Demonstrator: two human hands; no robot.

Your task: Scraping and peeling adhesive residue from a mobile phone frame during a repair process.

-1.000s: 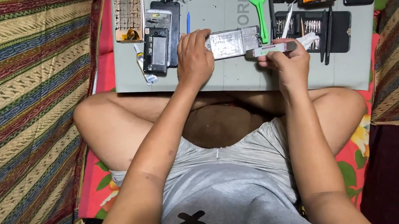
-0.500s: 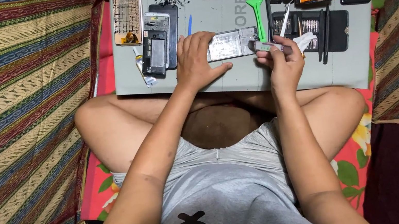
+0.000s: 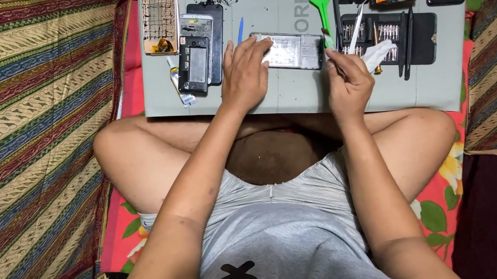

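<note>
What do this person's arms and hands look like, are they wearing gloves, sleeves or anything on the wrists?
Both arms are bare from upper arm to fingertips: no gloves, no long sleeves. No watch, bracelet or ring shows on the left hand or the right hand. The only clothing near them is a grey short-sleeved T-shirt with a dark print on the chest. The fingernails are too small to judge.

Left hand (image 3: 246,75) flat, fingers spread — right hand (image 3: 347,83) curled in a pinching grip

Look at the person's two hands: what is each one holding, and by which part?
The left hand presses on the left end of the opened phone, steadying it. The right hand pinches a thin tool near its lower end; its kind cannot be told.
</note>
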